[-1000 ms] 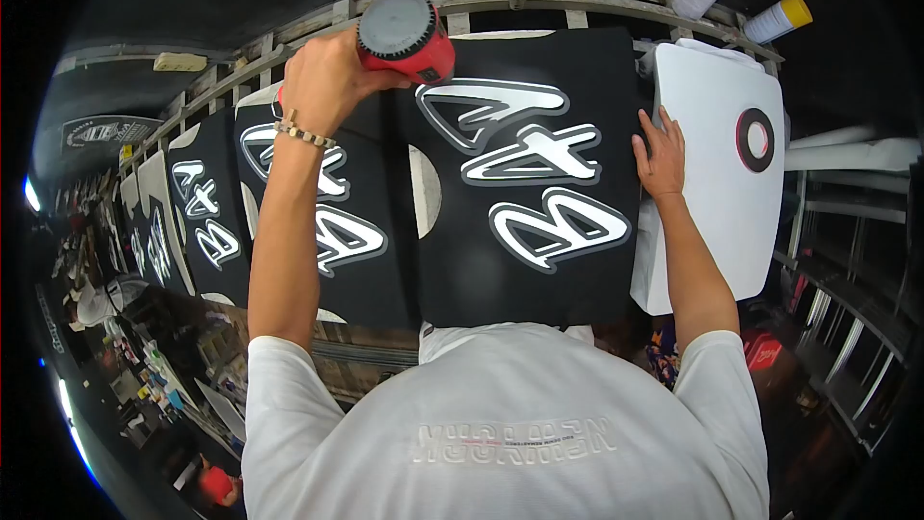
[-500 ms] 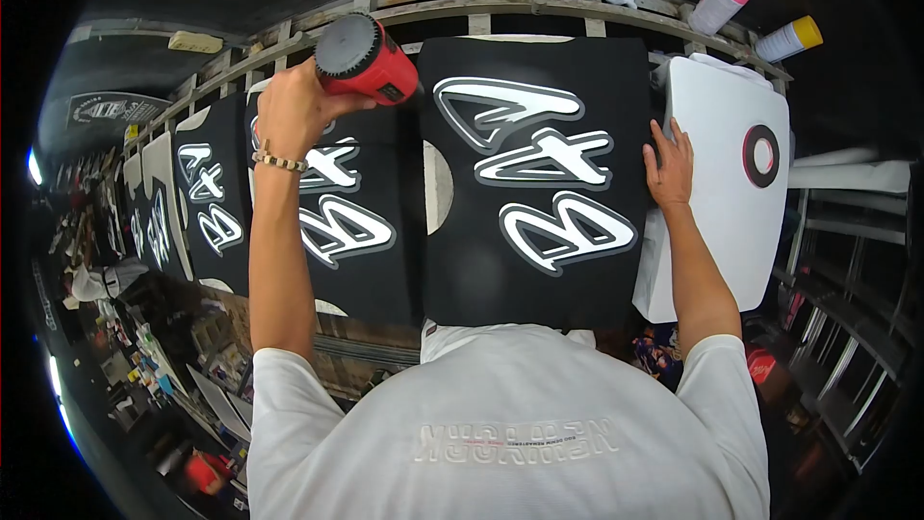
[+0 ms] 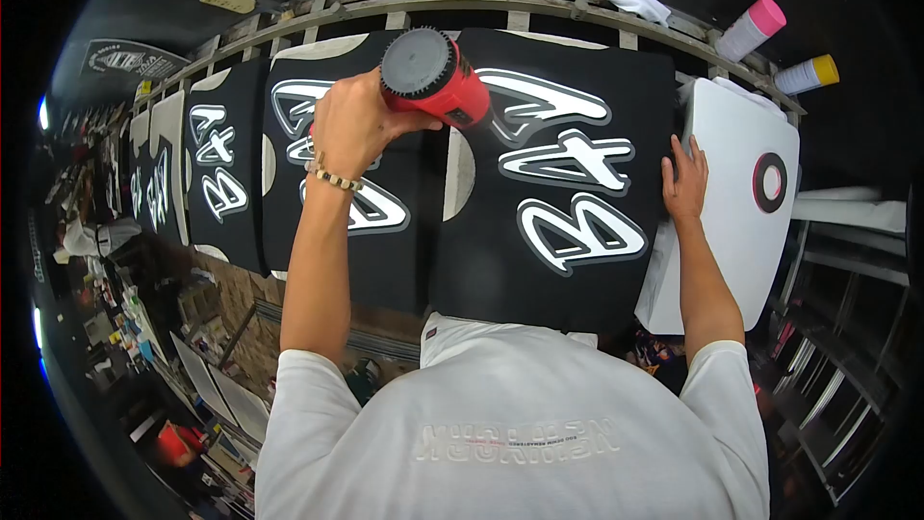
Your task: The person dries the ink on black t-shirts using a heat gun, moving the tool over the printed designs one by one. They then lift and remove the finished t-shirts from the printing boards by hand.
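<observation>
My left hand (image 3: 354,120), with a beaded bracelet at the wrist, is wrapped round a red heat gun (image 3: 452,96) with a round grey back end. The gun's front end points at the upper left of a black printed cloth (image 3: 481,270) with large white and grey letters. My right hand (image 3: 685,181) lies with its fingers apart at the cloth's right edge, where the cloth meets a white padded board (image 3: 722,260). On that board sits a black roll of tape (image 3: 769,183) with a pink inner ring.
More black printed cloths (image 3: 226,173) stand in a row to the left. Behind runs a wooden slatted rail (image 3: 472,2) with a white rag (image 3: 637,2), a pink-capped can (image 3: 751,29) and a yellow-capped can (image 3: 807,75). Metal racks (image 3: 837,327) are at the right.
My left hand and the heat gun have moved right, now over the nearer cloth's upper left corner. My right hand remains at the cloth's right edge. The view has shifted slightly.
</observation>
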`<state>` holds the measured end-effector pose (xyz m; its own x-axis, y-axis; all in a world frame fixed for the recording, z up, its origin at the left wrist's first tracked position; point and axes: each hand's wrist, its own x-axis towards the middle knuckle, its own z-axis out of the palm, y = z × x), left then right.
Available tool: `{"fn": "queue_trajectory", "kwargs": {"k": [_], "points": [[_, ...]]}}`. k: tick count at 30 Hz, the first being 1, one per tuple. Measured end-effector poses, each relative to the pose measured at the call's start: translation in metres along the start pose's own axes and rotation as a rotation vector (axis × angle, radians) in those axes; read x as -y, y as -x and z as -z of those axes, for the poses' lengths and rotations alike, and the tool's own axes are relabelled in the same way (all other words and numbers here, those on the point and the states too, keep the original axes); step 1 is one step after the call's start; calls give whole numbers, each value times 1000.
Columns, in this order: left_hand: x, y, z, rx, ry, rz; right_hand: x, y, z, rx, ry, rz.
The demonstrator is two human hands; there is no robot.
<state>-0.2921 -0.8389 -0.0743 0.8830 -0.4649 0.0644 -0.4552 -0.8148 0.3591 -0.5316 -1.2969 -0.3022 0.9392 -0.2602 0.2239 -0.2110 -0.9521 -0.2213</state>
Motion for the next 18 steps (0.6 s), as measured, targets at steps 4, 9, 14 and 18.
{"fn": "queue_trajectory", "kwargs": {"k": [4,9,14,18], "points": [[13,19,-2,-97,-35,48,1,0,1,4,-10,-6],[14,41,8,-37,-42,105,-2,0,-1,57,-5,-16],[0,61,3,-109,31,96,-1,1,3,17,-33,10],[-6,69,-2,-144,-19,120,-3,0,-1,3,-78,55]]}}
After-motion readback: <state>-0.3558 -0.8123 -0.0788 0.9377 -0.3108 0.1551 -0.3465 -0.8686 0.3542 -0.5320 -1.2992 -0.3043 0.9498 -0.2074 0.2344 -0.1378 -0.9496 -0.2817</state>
